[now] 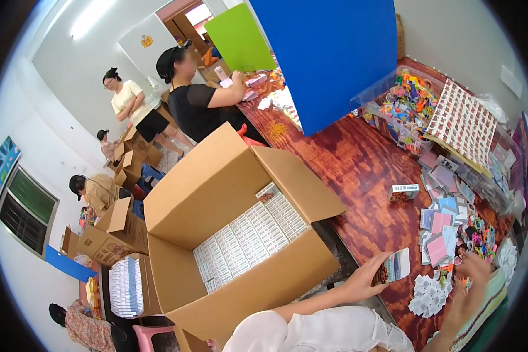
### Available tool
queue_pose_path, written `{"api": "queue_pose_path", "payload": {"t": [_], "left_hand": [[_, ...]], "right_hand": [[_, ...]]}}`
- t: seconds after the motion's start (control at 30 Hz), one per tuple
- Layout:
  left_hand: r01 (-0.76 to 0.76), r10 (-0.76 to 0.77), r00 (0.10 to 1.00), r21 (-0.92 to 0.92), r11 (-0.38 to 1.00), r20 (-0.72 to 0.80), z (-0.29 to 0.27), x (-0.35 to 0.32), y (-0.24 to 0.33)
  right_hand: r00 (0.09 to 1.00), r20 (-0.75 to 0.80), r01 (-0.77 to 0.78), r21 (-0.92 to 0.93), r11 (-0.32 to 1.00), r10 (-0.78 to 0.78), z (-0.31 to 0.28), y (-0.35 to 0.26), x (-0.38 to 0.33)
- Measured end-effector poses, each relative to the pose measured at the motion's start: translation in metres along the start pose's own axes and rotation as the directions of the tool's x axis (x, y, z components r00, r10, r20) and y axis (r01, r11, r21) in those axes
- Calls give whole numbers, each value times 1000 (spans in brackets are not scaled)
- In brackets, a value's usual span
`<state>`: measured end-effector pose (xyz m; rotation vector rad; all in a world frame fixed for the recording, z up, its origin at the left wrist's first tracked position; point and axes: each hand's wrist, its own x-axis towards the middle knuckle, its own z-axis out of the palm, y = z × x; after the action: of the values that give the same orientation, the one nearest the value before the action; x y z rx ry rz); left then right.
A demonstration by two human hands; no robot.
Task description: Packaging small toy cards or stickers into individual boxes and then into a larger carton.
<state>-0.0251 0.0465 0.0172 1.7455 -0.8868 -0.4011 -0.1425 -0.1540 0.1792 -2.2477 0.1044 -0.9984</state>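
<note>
Apparently filling a small box [400,265], grasped in left fingers [376,262] by the edge of the surface [358,193], with right fingers [476,267] near colourful trinkets [474,237] (too blurred to tell if grasping); next, likely calls for a light pinch.

The white top [352,331] has what look like short sleeves [265,330].

The right grip [474,273] is blurred, its hold unclear, and the left grip [364,281] partly hides the small box [398,266].
</note>
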Motion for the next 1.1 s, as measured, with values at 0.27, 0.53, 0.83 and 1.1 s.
{"api": "queue_pose_path", "payload": {"t": [0.27,0.53,0.83,1.1], "left_hand": [[-27,27,1000,-59,998,-2,11,14,-2],[48,-44,998,-99,994,40,18,19,-10],[-18,18,999,12,1000,-33,5,10,13],[320,-320,947,-250,914,44,-116,-54,87]], "right_hand": [[908,384,-183,6,983,166,72,29,-36],[905,401,-148,-14,989,141,84,50,-51],[892,384,-274,35,961,240,95,36,-53],[710,704,-462,487,741,-20,119,-9,-5]]}}
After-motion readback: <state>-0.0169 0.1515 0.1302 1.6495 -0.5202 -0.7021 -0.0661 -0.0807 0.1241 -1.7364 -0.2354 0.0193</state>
